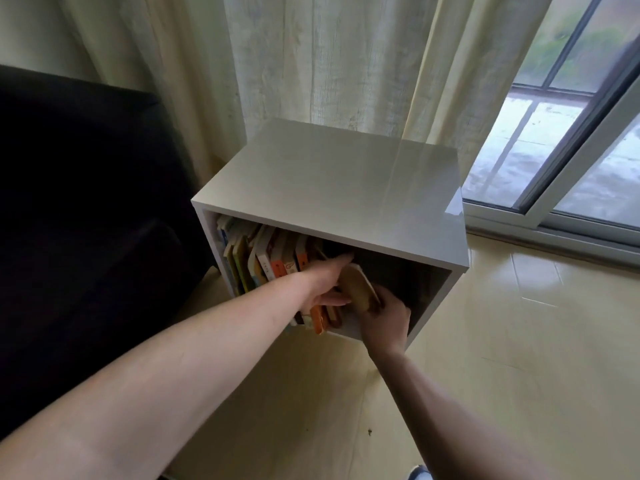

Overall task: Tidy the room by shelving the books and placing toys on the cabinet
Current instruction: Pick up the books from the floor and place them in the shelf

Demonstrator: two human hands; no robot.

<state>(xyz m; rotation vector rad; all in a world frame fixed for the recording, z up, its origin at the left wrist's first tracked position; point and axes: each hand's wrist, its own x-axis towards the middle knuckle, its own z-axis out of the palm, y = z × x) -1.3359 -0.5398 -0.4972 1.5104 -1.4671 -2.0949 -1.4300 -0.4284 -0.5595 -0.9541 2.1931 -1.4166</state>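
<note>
A low white cabinet [332, 181] stands on the floor with its open front toward me. A row of several books [266, 258] stands leaning in its left half. My left hand [325, 282] reaches into the opening with straight fingers pressed against the right end of the row. My right hand [384, 320] grips a tan book [356, 287] from below and holds it tilted just right of the row, inside the opening. The right half of the compartment is dark and its contents cannot be made out.
A dark sofa [86, 220] fills the left side, close to the cabinet. Pale curtains [329, 64] hang behind it. A sliding glass door [571, 150] is at the right. Glossy cream floor tiles [519, 341] lie in front and to the right.
</note>
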